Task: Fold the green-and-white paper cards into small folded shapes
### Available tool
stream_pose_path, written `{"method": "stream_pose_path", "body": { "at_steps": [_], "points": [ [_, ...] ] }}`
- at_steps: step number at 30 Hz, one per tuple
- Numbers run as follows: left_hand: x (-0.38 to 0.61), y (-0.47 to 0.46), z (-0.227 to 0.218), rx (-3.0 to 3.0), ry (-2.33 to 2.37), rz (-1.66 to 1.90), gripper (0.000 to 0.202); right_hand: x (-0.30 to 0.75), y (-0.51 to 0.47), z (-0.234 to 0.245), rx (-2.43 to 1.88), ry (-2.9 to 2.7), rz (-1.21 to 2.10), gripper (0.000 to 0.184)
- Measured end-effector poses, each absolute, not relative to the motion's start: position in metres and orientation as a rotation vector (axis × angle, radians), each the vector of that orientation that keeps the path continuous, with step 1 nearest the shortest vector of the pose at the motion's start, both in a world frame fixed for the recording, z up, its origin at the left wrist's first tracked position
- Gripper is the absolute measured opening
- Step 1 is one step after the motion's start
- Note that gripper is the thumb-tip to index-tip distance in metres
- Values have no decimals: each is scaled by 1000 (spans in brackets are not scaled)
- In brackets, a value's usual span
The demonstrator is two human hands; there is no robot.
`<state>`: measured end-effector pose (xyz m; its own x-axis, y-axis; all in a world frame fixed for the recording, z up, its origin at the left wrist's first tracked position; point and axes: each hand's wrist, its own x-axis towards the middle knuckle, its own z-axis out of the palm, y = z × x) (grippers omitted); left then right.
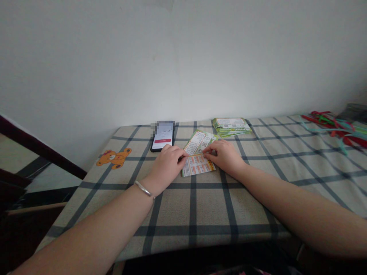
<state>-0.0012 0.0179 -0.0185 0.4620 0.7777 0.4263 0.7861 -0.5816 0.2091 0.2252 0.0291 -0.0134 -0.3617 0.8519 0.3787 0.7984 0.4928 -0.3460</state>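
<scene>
Facing a plain pale wall (183, 61) over a counter (209, 208) covered with a beige cloth, dark blue-grey checks, slightly wrinkled toward the right. Dark slanted beam (43, 147) off the left side; room is dim on that side.

Both my forearms come in from the lower corners, angled inward, palms down. My left hand (169, 162) pinches the left edge of the printed leaflet (198, 167), thumb against fingers, rest curled. My right hand (228, 157) has its thumb and fingertips close together on the right edge, near the crease line. Leaflet lies mid-counter between my hands, upper part tilted against the lower; can't tell if it's one folded sheet or two.

Counts: two hands, one silver bracelet (142, 188) on my left wrist, one phone (163, 139) lying beyond my left hand, screen lit, top part pixelated. One stack of green-and-white leaflets (232, 126) near the wall, sheets too tight to count. One orange bear figure (114, 157) at left. Several red, green and pale-blue strips (329, 126) tangled far right, number unclear.
</scene>
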Motion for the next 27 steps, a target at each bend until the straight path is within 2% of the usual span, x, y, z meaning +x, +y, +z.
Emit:
{"method": "stream_pose_path", "body": {
  "at_steps": [9, 12, 16, 22, 27],
  "points": [
    [1, 17, -23, -2611, -1425, -722, 15, 227, 31, -18, -1351, -2220, 100, 17],
    [2, 17, -21, -2594, -1359, -725, 20, 227, 32, -21, -1257, -2241, 83, 14],
    [5, 15, -16, -2695, -1210, -624, 17, 224, 30, -21, -1116, -2337, 108, 16],
    [7, 10, -8, -2712, -1204, -458, 20, 222, 22, -13, -1172, -2394, 56, 16],
    [6, 4, -2, -2731, -1255, -388, 19, 223, 19, -11, -1199, -2413, 75, 23]
  ]
}}
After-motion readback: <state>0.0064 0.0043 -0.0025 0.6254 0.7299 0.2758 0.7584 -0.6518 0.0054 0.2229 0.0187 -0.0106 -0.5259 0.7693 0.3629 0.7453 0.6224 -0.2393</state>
